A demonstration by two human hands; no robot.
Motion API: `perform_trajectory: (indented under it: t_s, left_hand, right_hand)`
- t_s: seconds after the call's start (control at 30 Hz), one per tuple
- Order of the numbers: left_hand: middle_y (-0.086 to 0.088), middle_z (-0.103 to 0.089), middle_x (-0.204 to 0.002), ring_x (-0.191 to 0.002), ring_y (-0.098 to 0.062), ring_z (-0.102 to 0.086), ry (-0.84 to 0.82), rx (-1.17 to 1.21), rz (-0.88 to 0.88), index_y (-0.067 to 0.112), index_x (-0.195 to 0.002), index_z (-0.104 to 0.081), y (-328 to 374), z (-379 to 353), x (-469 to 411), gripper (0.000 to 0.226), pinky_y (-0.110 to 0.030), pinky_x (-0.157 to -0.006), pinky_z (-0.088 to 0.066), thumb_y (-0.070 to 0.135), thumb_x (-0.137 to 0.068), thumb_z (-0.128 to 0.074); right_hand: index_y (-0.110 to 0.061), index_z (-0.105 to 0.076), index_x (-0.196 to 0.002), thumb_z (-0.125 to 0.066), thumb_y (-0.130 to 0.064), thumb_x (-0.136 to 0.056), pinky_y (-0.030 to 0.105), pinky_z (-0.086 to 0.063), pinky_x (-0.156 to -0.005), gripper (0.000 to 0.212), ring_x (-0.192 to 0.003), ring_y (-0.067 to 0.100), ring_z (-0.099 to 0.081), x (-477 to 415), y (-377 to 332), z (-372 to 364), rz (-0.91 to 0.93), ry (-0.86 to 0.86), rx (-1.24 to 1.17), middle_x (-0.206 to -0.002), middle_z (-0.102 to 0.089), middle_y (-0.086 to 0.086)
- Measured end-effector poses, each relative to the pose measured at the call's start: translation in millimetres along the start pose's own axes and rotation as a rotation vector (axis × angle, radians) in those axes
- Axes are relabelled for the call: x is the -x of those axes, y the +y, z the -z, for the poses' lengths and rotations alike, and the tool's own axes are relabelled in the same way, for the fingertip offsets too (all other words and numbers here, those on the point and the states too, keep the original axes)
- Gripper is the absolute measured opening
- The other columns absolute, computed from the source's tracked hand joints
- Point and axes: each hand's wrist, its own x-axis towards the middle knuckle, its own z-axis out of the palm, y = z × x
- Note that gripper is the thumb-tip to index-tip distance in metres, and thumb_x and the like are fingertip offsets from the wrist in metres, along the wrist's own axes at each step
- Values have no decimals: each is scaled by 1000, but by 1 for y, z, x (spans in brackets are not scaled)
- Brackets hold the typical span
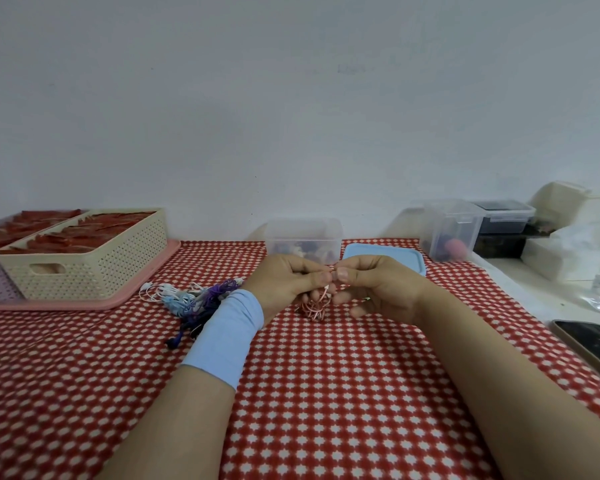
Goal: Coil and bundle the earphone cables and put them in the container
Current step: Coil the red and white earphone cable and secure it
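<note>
My left hand (288, 282) and my right hand (378, 285) meet above the red patterned cloth, both pinching a pink earphone cable (314, 306). Its loose coil hangs below my fingers and touches the cloth. Just behind my hands stands a clear plastic container (303, 233) with several small items inside. Its blue lid (385, 259) lies to the right of it. A tangle of white, light blue and purple earphone cables (191, 299) lies on the cloth left of my left wrist, which wears a light blue band.
A beige perforated basket (84, 268) with red items sits on a pink tray (66, 303) at the left. Clear and dark boxes (451, 230) stand at the back right. A phone (593, 344) lies at the right edge.
</note>
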Motion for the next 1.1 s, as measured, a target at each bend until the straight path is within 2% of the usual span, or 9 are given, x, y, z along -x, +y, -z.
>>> perform_trajectory:
  t_s: [0.1, 0.23, 0.37, 0.53, 0.7, 0.87, 0.97, 1.1]
  left_hand:
    - [1, -70, -66, -57, -6, -59, 17, 16, 17, 8, -95, -77, -3, 0, -1, 11, -17, -57, -49, 12, -87, -71]
    - [-13, -69, -80, -63, -11, -59, 14, 76, 41, 9, -94, -78, -6, 2, -2, 10, -21, -58, -48, 12, -88, -70]
    - [3, -68, -62, -55, -4, -58, 5, -49, 33, 14, -89, -77, -5, 1, 0, 7, -16, -56, -49, 12, -89, -70]
    - [-3, -68, -68, -61, -10, -58, 40, 43, 38, 11, -95, -77, -6, 1, -2, 10, -20, -57, -48, 15, -88, -71]
    - [1, -70, -70, -61, -8, -60, 98, 54, 27, 9, -99, -74, -4, 3, -2, 17, -20, -56, -48, 12, -83, -77]
    - [-5, -74, -78, -62, -11, -64, 115, 33, 32, 12, -97, -74, -5, 2, -2, 18, -28, -62, -50, 12, -80, -79]
    - [-9, -75, -78, -60, -13, -65, 130, 8, 27, 12, -94, -74, -5, 2, -2, 15, -25, -57, -50, 13, -80, -79]
    - [0, -75, -75, -59, -12, -64, 135, -2, 8, 12, -97, -75, -5, 3, -2, 13, -19, -50, -46, 13, -85, -75]
  right_hand:
    - [-6, -71, -104, -72, -24, -76, 25, -56, -52, 34, -77, 15, -74, -1, 1, 0, 5, 21, 14, -92, -76, 9]
    - [-10, -74, -104, -72, -25, -77, 25, -57, -52, 31, -81, 17, -74, 0, 1, 0, 17, 18, -4, -96, -76, 11]
    - [-9, -74, -98, -70, -18, -87, 27, -56, -53, 15, -77, 17, -74, -1, 2, -1, -2, 63, 75, -94, -76, 11]
    - [-12, -75, -99, -72, -26, -80, 25, -56, -53, 24, -78, 15, -73, -1, 1, -4, 13, 68, -1, -95, -76, 9]
    - [-9, -69, -119, -63, -19, -96, 26, -56, -55, 26, -80, 19, -73, 1, -3, -2, 41, 95, -58, -104, -76, 5]
    - [-10, -75, -106, -71, -10, -89, 30, -55, -62, 17, -77, 18, -71, 2, -2, -4, 110, 127, 75, -92, -76, 7]
    - [-14, -79, -93, -75, -9, -86, 29, -56, -63, 9, -74, 19, -69, 1, -1, -6, 169, 173, 134, -84, -75, 8]
    - [-10, -77, -103, -67, -19, -92, 28, -55, -62, 17, -77, 18, -68, 3, -3, -3, 150, 106, 71, -100, -75, 10]
